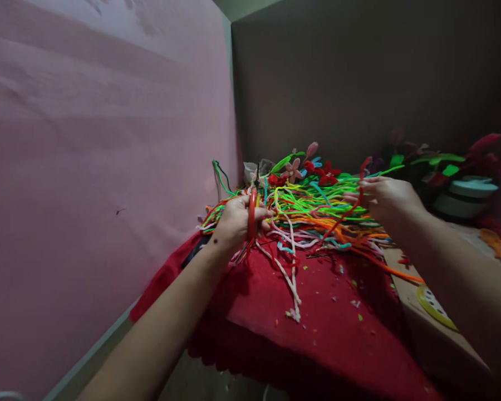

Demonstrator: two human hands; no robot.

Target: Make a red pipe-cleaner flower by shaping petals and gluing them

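My left hand [236, 223] is closed around red-handled pliers [253, 209], their dark tip pointing up and away. Between the thumb and fingers of my right hand [386, 195] is a red pipe cleaner [350, 210]; its short end sticks up above the fingers and the long end slants down to the left. Both hands are over a large heap of pipe cleaners [304, 209], mostly green, with orange, pink, white and yellow ones. A bent white pipe cleaner [290, 275] hangs forward from the heap onto the red cloth [317, 334].
Pipe-cleaner flowers [292, 170] in pink and red lie at the back of the heap. Small clippings dot the cloth. To the right are a lidded container [470, 197], a yellow-rimmed disc [436, 309] and a light board [417, 298]. A pink wall [108, 167] rises close on the left.
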